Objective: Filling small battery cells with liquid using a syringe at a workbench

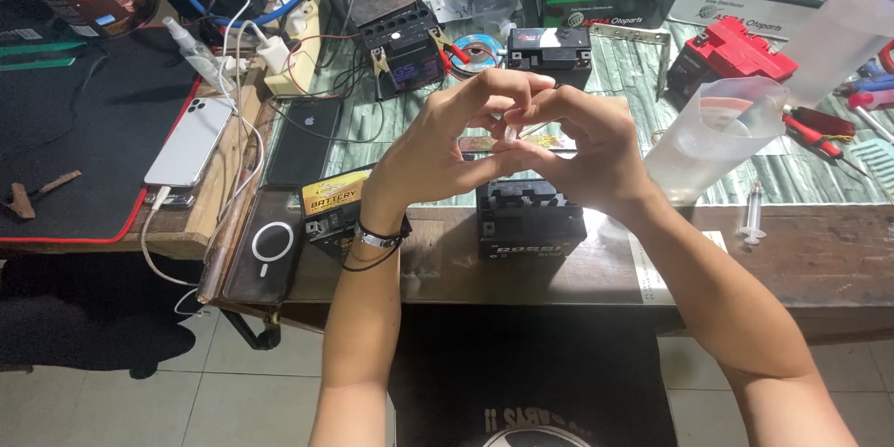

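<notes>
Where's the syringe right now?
In the head view, the syringe lies on the wooden bench edge at right, just beside the clear measuring jug.

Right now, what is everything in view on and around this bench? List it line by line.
small clear piece: 1, clear, pinched between both hands
batteries: 4 at least, black, bench middle and rear
measuring jug: 1, clear, right of hands
syringe: 1, clear, bench right
red unit: 1, red, rear right
phones: 3, one silver, two dark, left
desk mat: 1, black, far left
left hand: 1, dark wristbands, grip on piece
right hand: 1, bare, grip on piece
</notes>
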